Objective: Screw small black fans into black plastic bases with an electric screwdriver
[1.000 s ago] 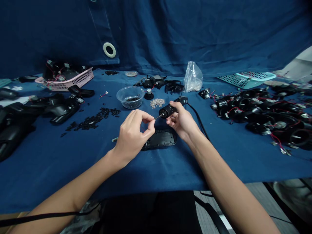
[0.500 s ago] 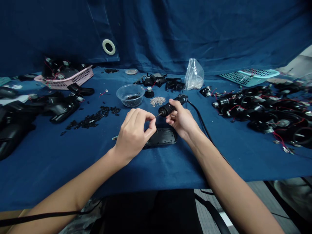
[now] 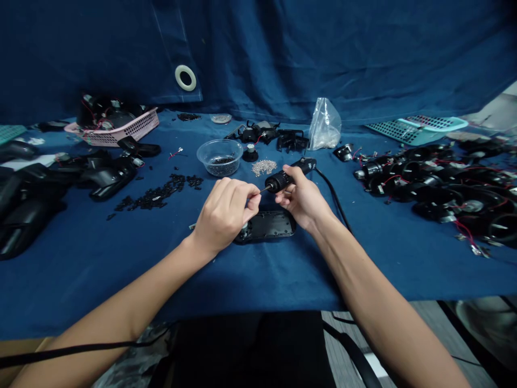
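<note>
My right hand [image 3: 302, 196] is wrapped round a black electric screwdriver [image 3: 278, 181], which it holds tilted with the bit toward the left. At the bit's tip my left hand [image 3: 226, 213] has thumb and forefinger pinched together; whatever is between them is too small to make out. Below both hands a black plastic housing [image 3: 272, 225] lies on the blue cloth, its inside facing up and its left end partly covered by my left hand. Just behind the screwdriver is a pile of small silver screws [image 3: 264, 167].
A clear tub [image 3: 220, 157] with small dark pieces stands behind my left hand. Small black parts [image 3: 157, 196] lie at left, near black housings and a pink basket [image 3: 135, 128]. Wired black parts [image 3: 428, 183] fill the right, before a teal basket [image 3: 440, 125]. A plastic bag [image 3: 325, 126] stands behind.
The view has shifted slightly, so things sit a little farther right. My left hand has turned slightly at the bit's tip, and more of the housing's left end shows.
</note>
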